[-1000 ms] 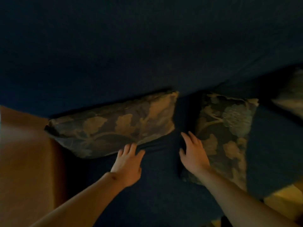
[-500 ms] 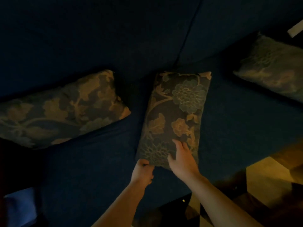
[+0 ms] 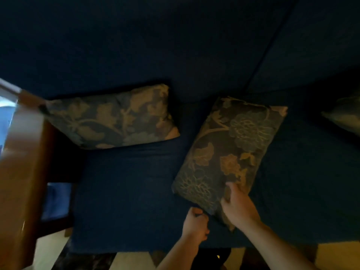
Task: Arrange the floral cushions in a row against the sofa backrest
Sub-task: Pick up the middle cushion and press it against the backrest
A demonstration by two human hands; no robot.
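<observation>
A dark blue sofa fills the view, with its backrest (image 3: 175, 45) at the top. The left floral cushion (image 3: 111, 117) leans against the backrest. The middle floral cushion (image 3: 229, 152) lies lengthwise on the seat (image 3: 126, 191), pointing at the backrest. My right hand (image 3: 238, 207) grips its near edge, thumb on top. My left hand (image 3: 194, 225) is closed on the cushion's near corner. A third floral cushion (image 3: 344, 115) shows partly at the right edge.
A wooden armrest (image 3: 21, 172) runs along the left side of the sofa. Pale floor (image 3: 50, 248) shows below the seat's front edge. A seam (image 3: 270, 45) divides the backrest above the middle cushion.
Both hands left the seat beside the left cushion and took hold of the middle cushion's near end. The view swung right, then back left, so the armrest shows again.
</observation>
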